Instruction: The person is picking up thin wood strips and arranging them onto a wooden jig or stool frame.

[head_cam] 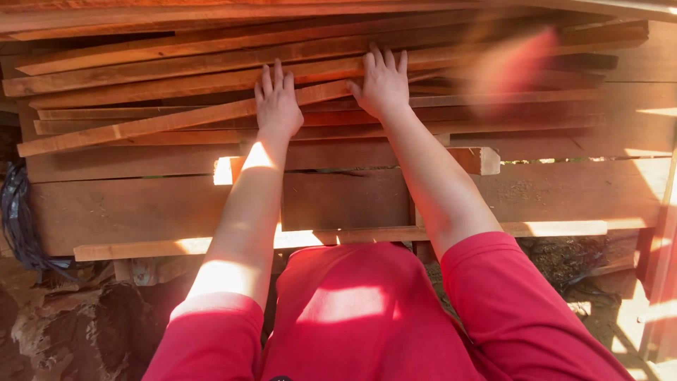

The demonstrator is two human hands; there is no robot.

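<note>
While both arms reach forward from red sleeves [211, 331], the person's hands lie flat on a stack of reddish-brown wooden planks [141, 204]. The left hand [276, 104] rests palm down, fingers straight and close together, on a long thin slat [162, 121] that runs at a slant, its far end rising toward the right. The right hand [384, 83] sits just beside it, a little higher on the stack, fingers slightly spread and pressed onto the same slat or the strip lying directly above it; which of the two cannot be told. Neither hand is closed around anything; both simply press down, open and flat. More narrow slats [176, 67] lie piled above the hands at loose angles. Below the hands, a short square-ended block [476, 161] juts out from the stack, and broad boards [564, 190] form the lower layers. A dark bundle [17, 212] hangs at the left edge, and rough ground [70, 331] shows beneath the stack. Bright patches of sunlight fall across the forearms and the red clothing.
</note>
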